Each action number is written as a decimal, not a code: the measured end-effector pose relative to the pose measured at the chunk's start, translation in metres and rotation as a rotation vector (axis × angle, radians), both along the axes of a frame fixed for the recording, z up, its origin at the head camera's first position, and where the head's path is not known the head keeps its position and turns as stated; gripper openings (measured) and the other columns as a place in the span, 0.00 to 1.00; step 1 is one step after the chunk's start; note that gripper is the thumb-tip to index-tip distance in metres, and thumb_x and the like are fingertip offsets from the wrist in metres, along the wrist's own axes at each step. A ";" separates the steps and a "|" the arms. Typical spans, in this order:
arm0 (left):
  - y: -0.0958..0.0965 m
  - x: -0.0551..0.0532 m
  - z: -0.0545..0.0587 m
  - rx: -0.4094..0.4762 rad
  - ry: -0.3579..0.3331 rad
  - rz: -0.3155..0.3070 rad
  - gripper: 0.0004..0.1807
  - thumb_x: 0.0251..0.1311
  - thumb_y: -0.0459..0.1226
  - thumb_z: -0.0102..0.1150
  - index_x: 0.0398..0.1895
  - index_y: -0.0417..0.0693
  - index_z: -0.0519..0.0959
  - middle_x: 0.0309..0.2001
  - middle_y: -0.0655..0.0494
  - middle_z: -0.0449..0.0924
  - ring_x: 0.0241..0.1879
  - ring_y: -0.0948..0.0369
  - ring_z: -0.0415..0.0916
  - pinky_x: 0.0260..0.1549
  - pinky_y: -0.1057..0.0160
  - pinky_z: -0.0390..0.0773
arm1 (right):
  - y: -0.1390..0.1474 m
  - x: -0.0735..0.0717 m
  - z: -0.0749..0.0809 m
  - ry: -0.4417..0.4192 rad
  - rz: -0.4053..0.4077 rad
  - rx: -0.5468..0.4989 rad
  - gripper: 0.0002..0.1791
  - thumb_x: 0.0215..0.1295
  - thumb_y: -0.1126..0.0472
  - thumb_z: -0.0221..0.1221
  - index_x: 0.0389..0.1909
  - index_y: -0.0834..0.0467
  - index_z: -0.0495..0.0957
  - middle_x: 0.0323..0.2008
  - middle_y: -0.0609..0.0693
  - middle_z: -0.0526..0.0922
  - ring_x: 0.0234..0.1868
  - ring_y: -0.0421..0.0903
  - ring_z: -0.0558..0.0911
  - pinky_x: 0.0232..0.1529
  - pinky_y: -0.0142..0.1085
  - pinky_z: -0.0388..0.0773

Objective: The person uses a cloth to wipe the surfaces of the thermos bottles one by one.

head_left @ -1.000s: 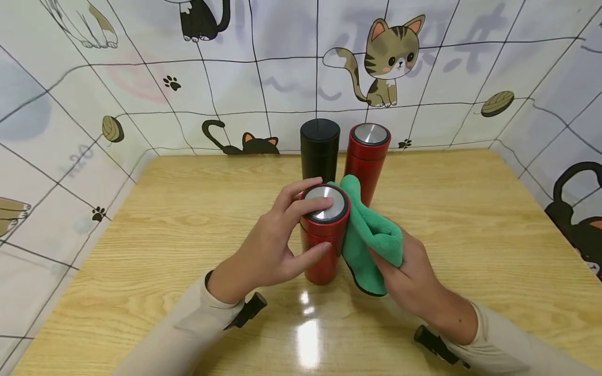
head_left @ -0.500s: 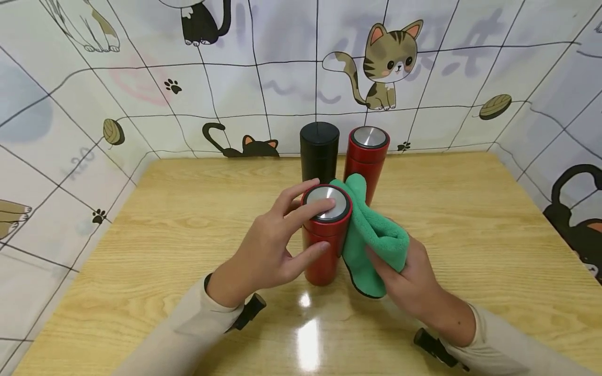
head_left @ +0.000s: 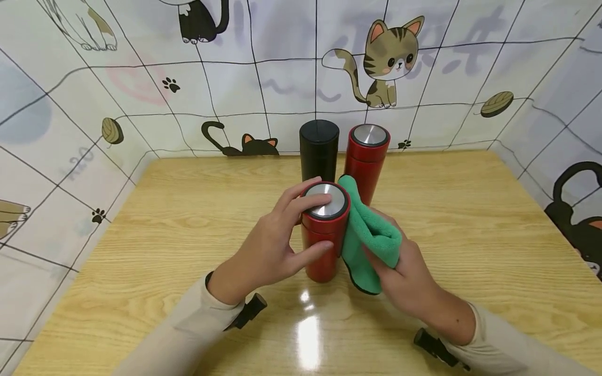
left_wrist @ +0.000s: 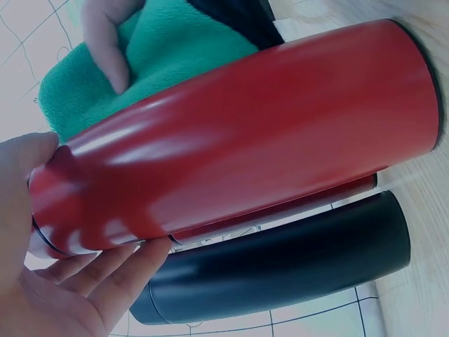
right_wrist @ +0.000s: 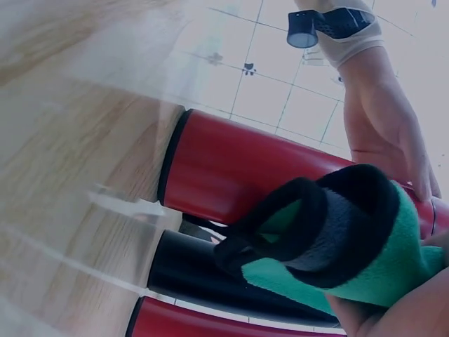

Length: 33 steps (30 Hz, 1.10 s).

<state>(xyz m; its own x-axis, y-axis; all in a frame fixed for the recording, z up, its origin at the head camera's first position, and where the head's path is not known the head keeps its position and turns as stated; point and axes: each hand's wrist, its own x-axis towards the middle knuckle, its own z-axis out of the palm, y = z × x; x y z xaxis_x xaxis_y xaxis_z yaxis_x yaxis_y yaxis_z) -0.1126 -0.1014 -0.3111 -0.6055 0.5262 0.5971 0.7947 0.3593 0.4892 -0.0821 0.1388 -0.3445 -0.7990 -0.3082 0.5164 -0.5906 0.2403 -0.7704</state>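
A red thermos with a silver-topped lid stands upright on the table, close to the person. My left hand grips it near the top, thumb on the near side, one finger lying across the silver lid and the others round the far side. In my right hand is a folded green cloth with a dark edge, held against the thermos's right side. The right wrist view shows the cloth's grey inner face. Some right-hand fingers are hidden behind the cloth.
Behind the gripped thermos stand a black thermos and a second red thermos, side by side. The wooden table ends at a white backdrop printed with cats and grid lines.
The right hand and cloth shift slightly right, then back left along the thermos's side. Less cloth shows behind the lid now. The left hand keeps its grip.
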 end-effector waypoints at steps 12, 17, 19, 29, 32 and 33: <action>0.000 0.000 -0.001 -0.015 0.004 0.004 0.35 0.62 0.40 0.66 0.70 0.52 0.63 0.71 0.47 0.59 0.62 0.58 0.73 0.58 0.61 0.79 | 0.000 0.001 0.002 -0.001 0.031 -0.015 0.34 0.68 0.79 0.51 0.73 0.56 0.65 0.72 0.50 0.68 0.70 0.38 0.72 0.63 0.26 0.72; 0.000 0.001 -0.001 -0.030 -0.015 0.001 0.35 0.62 0.39 0.66 0.70 0.52 0.63 0.72 0.48 0.59 0.62 0.58 0.74 0.60 0.60 0.79 | 0.001 0.003 0.001 0.005 -0.005 0.016 0.33 0.68 0.78 0.52 0.72 0.55 0.66 0.72 0.46 0.69 0.69 0.35 0.72 0.63 0.24 0.72; 0.000 0.002 -0.001 -0.032 -0.021 0.000 0.34 0.62 0.39 0.65 0.70 0.52 0.63 0.73 0.49 0.59 0.62 0.58 0.75 0.60 0.60 0.78 | 0.002 0.002 0.001 0.031 -0.005 0.011 0.32 0.66 0.79 0.52 0.71 0.58 0.67 0.72 0.48 0.69 0.70 0.37 0.71 0.65 0.26 0.71; -0.001 0.002 0.000 -0.017 -0.007 0.001 0.32 0.63 0.40 0.65 0.69 0.53 0.66 0.73 0.50 0.61 0.60 0.59 0.76 0.57 0.61 0.80 | 0.001 0.001 0.002 0.041 0.026 -0.015 0.33 0.67 0.80 0.50 0.72 0.60 0.66 0.73 0.50 0.68 0.72 0.39 0.70 0.65 0.26 0.71; 0.000 0.002 -0.001 -0.012 -0.003 -0.009 0.32 0.63 0.39 0.64 0.69 0.52 0.65 0.73 0.49 0.60 0.62 0.59 0.74 0.58 0.61 0.79 | 0.000 0.002 0.001 0.046 0.015 -0.008 0.33 0.66 0.80 0.51 0.71 0.59 0.67 0.72 0.48 0.69 0.69 0.37 0.72 0.64 0.25 0.72; 0.000 0.002 0.000 -0.010 -0.003 -0.013 0.32 0.63 0.39 0.64 0.69 0.52 0.65 0.73 0.49 0.59 0.62 0.59 0.74 0.57 0.61 0.79 | 0.000 0.001 0.002 0.049 0.019 -0.007 0.33 0.67 0.80 0.50 0.71 0.59 0.67 0.72 0.49 0.68 0.70 0.38 0.71 0.65 0.26 0.71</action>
